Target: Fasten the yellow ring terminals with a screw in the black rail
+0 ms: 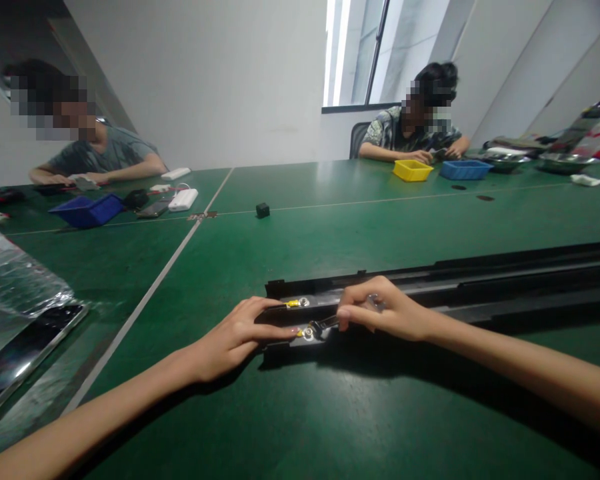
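I am watching the left hand (235, 333) lying with fingers stretched out and flat, gripping nothing, pressing on the near left end of the long black rail (480, 283) that is running off to the right across the green table (330, 227). Its forefinger is touching the nearer yellow ring terminal (305, 332); a second yellow ring terminal (295, 303) is sitting just beyond it on the same end. The right hand (380, 313) is closed round the handle of a small wrench (323, 326), whose head is resting at the nearer terminal's screw, right beside that fingertip. My worry is that the wrench head is seating shallowly: if it is jumping off the screw, it could be striking the forefinger or twisting the terminal round. The rail is only being held down by flat fingers, so a hard turn could be skidding it along the table. Far off, two other people are working over a yellow bin (413, 170) and a blue bin (87, 210), well apart from these hands.
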Demonstrator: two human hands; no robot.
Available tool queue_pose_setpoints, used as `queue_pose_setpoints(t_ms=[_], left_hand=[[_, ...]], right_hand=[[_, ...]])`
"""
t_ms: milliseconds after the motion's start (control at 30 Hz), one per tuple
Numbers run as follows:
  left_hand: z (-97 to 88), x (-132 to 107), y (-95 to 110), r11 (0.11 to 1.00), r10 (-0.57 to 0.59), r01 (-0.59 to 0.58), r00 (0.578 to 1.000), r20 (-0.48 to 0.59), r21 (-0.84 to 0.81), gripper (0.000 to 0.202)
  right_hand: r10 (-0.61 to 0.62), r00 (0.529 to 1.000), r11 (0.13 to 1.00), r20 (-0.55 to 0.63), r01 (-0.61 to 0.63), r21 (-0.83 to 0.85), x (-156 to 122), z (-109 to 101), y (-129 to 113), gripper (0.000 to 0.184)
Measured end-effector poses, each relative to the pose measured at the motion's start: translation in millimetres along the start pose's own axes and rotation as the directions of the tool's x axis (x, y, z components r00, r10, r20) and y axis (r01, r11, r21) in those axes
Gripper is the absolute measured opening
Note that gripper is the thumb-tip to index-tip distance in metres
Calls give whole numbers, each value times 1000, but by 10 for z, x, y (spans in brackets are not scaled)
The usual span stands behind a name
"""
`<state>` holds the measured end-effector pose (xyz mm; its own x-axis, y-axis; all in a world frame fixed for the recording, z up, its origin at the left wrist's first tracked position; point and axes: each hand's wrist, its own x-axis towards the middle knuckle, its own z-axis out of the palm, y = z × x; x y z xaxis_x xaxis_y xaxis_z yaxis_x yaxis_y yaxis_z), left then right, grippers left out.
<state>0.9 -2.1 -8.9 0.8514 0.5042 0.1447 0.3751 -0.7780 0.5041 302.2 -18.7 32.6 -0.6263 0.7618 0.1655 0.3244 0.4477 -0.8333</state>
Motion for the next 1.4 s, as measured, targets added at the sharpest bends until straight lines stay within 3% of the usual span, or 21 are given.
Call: queue_pose_setpoints(t_ms=[1400], left_hand=[[15,-4,-6,1000,-13,13,1000,-3,11,42]], right_hand=[[22,1000,998,-11,-21,53,-7,10,27,31]])
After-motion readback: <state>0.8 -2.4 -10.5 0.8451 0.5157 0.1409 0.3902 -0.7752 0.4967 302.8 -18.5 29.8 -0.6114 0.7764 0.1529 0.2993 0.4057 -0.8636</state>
